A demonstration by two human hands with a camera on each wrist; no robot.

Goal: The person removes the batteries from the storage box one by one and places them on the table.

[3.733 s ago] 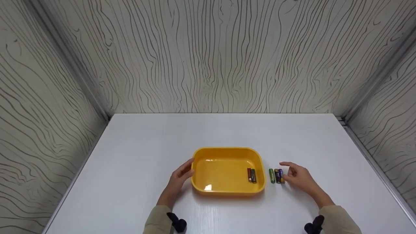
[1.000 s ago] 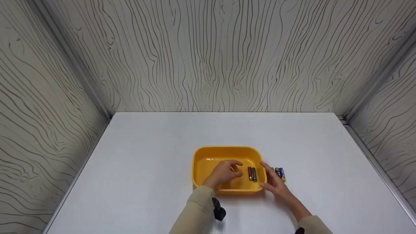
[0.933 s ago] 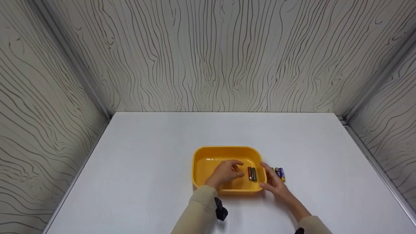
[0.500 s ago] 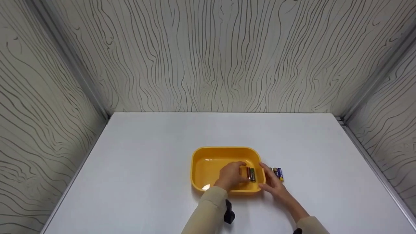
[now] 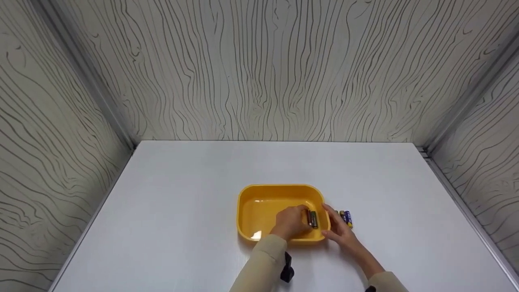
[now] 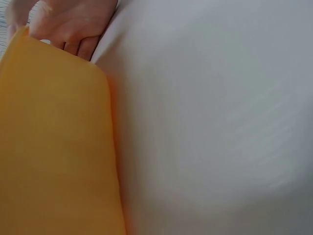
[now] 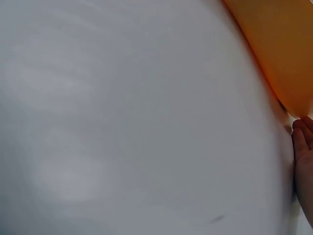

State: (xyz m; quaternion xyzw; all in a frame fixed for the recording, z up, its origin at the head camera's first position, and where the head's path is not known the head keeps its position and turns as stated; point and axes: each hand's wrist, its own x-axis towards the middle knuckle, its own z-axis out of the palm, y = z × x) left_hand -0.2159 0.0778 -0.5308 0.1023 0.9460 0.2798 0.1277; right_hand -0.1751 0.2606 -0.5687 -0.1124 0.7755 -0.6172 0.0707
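Note:
A yellow plastic tray (image 5: 259, 215) sits on the white table. Inside it, near the right wall, a reddish battery (image 5: 309, 218) and a dark green battery (image 5: 314, 220) lie side by side. My left hand (image 5: 290, 222) reaches into the tray from the front and pinches the reddish battery near its ends, partly covering it. My right hand (image 5: 342, 233) grips the tray's right rim, index finger and thumb apart on the edge. In the right wrist view, the fingertips of the right hand (image 7: 304, 142) touch the tray's outer wall (image 7: 279, 44).
Beyond the right hand, a blue and yellow battery (image 5: 348, 219) and a darker battery (image 5: 343, 216) lie on the white table (image 5: 182, 202); a further battery is mostly hidden behind the fingers. Wood-patterned panels (image 5: 259, 81) enclose the table at the back and sides.
My left hand has left the tray's left rim and moved right inside it to the batteries, its fingers closing in. My right hand has gone from the outside batteries to the right rim.

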